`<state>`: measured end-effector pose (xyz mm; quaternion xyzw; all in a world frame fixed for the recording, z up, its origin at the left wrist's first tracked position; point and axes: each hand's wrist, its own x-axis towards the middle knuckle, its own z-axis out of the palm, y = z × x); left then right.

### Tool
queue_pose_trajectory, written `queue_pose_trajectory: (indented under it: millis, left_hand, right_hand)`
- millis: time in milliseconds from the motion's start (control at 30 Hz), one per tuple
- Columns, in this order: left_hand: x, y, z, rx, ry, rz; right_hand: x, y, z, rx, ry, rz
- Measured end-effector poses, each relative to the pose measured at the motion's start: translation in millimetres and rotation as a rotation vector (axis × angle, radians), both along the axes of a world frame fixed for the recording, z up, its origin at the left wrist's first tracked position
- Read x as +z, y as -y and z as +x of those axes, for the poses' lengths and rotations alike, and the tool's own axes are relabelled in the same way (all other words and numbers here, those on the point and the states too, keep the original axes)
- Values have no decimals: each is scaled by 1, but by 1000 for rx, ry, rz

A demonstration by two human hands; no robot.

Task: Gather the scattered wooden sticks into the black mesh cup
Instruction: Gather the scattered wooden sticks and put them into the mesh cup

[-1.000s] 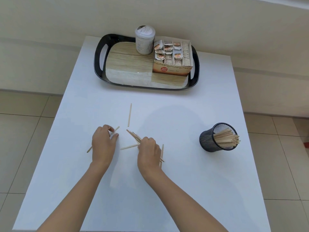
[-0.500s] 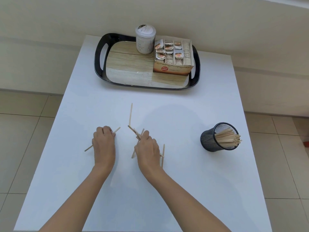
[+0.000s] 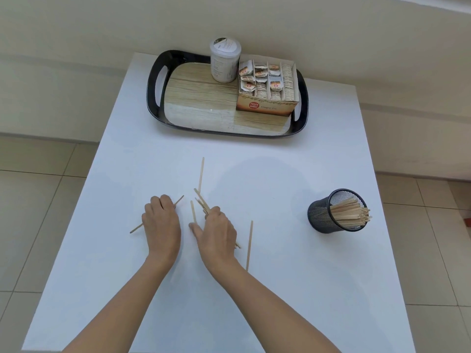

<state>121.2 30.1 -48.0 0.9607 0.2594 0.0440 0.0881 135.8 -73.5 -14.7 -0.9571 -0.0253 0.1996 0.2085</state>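
On the white table [image 3: 293, 289] my left hand [image 3: 161, 224] is closed over one wooden stick [image 3: 179, 200] whose ends poke out on both sides. My right hand [image 3: 218, 234] grips a small bundle of sticks [image 3: 202, 202] that fans out above the fingers. A loose stick [image 3: 193, 212] lies between the two hands by my right thumb. Another stick [image 3: 201, 174] lies straight ahead, and one more [image 3: 249, 244] rests just right of my right wrist. The black mesh cup [image 3: 321, 212] stands at the right, leaning, full of sticks [image 3: 350, 212].
A black tray [image 3: 154, 98] with a wood-pattern floor sits at the table's far side. It carries a white round canister [image 3: 224, 61] and an open carton of tea bags [image 3: 267, 87]. Tiled floor surrounds the table.
The loose stick between my hands has turned more upright and shifted left. My right hand has slid slightly right with its bundle. My left hand stays closed on its stick.
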Motion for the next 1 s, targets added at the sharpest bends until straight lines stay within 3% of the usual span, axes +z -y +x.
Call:
queue_pose_trajectory:
  millis: [400, 633, 733, 1000]
  left_hand:
    - [-2, -8, -1, -85, -54, 113]
    - [-3, -15, -2, -82, -91, 175]
    - [3, -17, 0, -96, -28, 47]
    - [5, -17, 6, 108, 6, -342]
  right_hand:
    - [-6, -8, 8, 71, -27, -137]
    - [9, 7, 30, -277, -186, 213]
    - [17, 8, 46, -348, -258, 314]
    - [13, -24, 88, -180, -121, 169]
